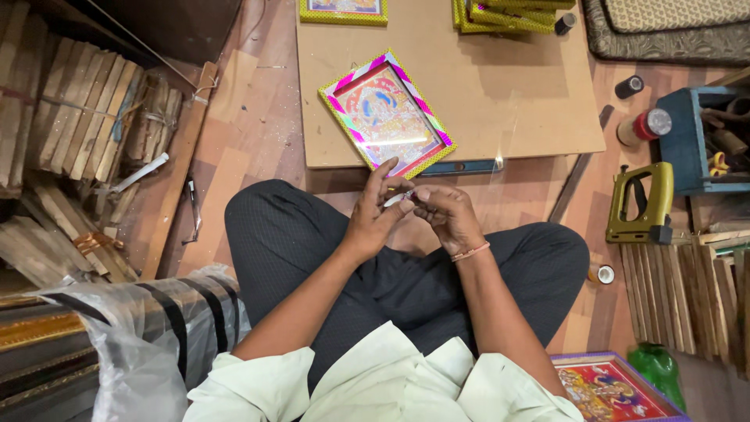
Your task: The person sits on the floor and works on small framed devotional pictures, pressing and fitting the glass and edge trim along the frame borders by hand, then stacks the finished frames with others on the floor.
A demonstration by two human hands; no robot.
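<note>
Small pale piece (398,197), pinched between both hands at the centre of the frame.
We judge it light, thin, maybe slippery; left hand (375,215) and right hand (447,215) close their fingertips on its ends, below the framed picture (387,113).

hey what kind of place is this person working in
Probably a small picture-framing workshop, worked on the floor: a framed picture lies on a board, bundles of wooden strips are stacked alongside, and a green staple gun sits nearby.
</note>
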